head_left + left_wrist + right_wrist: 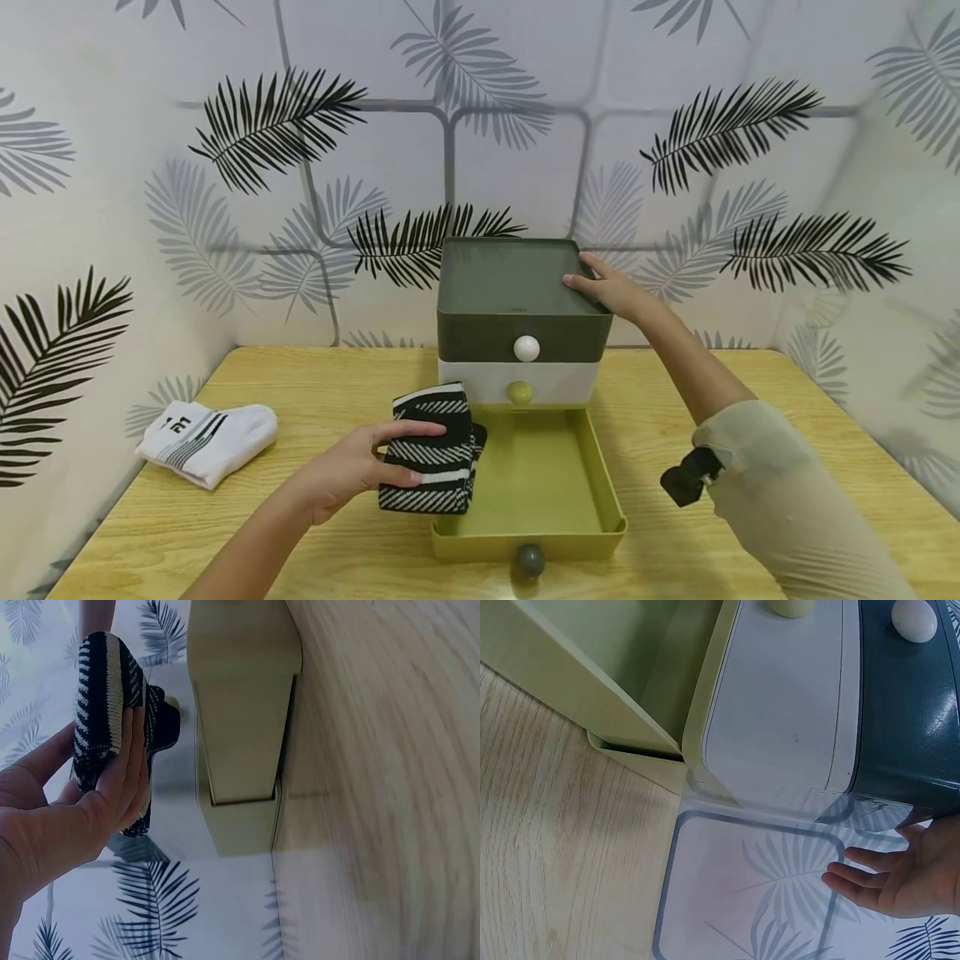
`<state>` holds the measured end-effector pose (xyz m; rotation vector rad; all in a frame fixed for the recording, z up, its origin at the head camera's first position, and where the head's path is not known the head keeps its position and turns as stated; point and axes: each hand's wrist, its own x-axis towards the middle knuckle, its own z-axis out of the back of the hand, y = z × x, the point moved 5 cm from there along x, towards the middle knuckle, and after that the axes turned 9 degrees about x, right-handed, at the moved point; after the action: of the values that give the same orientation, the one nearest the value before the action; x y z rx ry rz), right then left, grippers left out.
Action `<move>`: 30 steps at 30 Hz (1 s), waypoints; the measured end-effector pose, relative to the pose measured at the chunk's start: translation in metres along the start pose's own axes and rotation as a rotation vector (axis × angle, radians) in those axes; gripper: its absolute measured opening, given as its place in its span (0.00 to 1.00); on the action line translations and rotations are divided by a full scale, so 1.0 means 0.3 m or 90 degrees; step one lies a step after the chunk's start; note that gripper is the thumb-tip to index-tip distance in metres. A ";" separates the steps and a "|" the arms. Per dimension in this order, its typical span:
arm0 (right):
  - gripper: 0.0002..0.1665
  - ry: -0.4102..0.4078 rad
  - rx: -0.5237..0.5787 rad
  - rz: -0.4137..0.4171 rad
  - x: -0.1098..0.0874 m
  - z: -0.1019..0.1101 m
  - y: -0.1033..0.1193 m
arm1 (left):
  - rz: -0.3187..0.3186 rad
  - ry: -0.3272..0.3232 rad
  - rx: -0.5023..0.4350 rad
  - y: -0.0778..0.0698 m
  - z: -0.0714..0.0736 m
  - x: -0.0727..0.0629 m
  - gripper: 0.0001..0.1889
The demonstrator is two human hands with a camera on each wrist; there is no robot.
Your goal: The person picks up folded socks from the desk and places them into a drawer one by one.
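My left hand (337, 473) grips a folded black-and-white patterned knit sock (431, 454), thumb and fingers on its opposite faces. The sock is over the left side of a pulled-out green drawer (540, 475), whose visible floor is bare. In the left wrist view, the fingers lie along the sock (112, 697), above the drawer's outer wall (240, 735). My right hand (618, 292) rests at the right edge of the dark grey top (510, 275) of the drawer unit. From the right wrist view, that hand's fingers (859, 877) are extended beside the unit.
A folded white sock (206, 442) with dark stripes lies at the left of the wooden table (337, 375). Above the green drawer are a white drawer (480, 382) and a dark grey one (480, 337), both pushed in. A leaf-patterned wall covering (517, 183) stands behind.
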<state>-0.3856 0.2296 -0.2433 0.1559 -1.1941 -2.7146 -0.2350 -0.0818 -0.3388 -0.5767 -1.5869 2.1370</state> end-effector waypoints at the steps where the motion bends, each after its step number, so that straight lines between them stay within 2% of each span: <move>1: 0.44 -0.001 0.000 0.001 0.001 0.000 -0.001 | -0.002 0.006 0.000 -0.002 -0.014 0.004 0.27; 7: 0.44 0.001 0.013 0.004 0.004 0.000 -0.006 | -0.012 0.057 -0.029 0.003 -0.097 0.043 0.27; 12: 0.44 0.002 0.015 0.002 0.002 -0.001 -0.004 | 0.003 0.076 -0.050 0.012 -0.155 0.084 0.26; 16: 0.44 -0.001 0.009 0.004 -0.001 -0.001 0.000 | 0.015 0.070 -0.053 0.013 -0.195 0.118 0.26; 21: 0.44 0.000 0.014 0.009 0.000 -0.001 0.000 | 0.026 0.047 -0.030 0.025 -0.236 0.173 0.25; 27: 0.43 0.003 0.025 0.010 0.002 -0.001 -0.005 | 0.061 0.029 -0.090 0.051 -0.294 0.237 0.25; 30: 0.44 0.002 0.021 0.010 0.002 -0.002 -0.006 | 0.082 0.023 -0.089 0.064 -0.320 0.266 0.25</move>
<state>-0.3863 0.2304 -0.2451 0.1553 -1.2336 -2.6812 -0.2493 0.0331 -0.3890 -0.7772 -1.7313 2.1053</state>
